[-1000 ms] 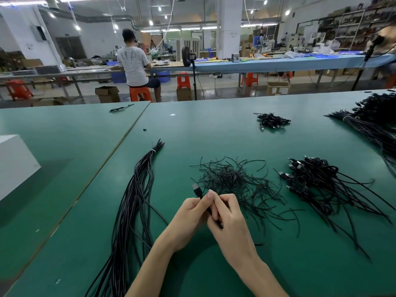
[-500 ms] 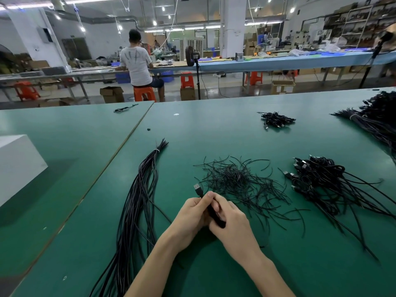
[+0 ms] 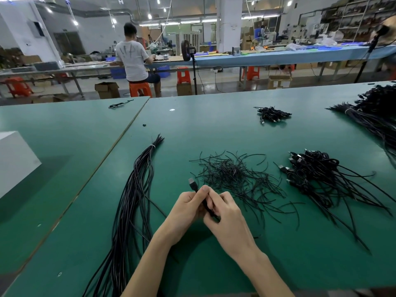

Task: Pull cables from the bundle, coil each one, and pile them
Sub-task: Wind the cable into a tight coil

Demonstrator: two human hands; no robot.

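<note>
Green bench (image 3: pixel 214 125): the tied bundle (image 3: pixel 132 200) runs toward its near-left corner, and the finished pile (image 3: pixel 310 170) lies toward its right edge. Between them the left hand (image 3: pixel 184 213) and right hand (image 3: pixel 229 219), touching, both pinch one black cable (image 3: pixel 206 205), its plug (image 3: pixel 192 183) projecting upward. The cable is judged light, limp and smooth, and best gripped just behind the rigid plug.

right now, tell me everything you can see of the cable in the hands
The held cable is thin, black and looks rubber-sheathed. Its USB plug, black with a metal tip, sticks up and to the left above the fingers. The left hand pinches it just below the plug; the right hand grips a dark stretch lower down. Most of its length is hidden inside the hands, over the green table.
</note>
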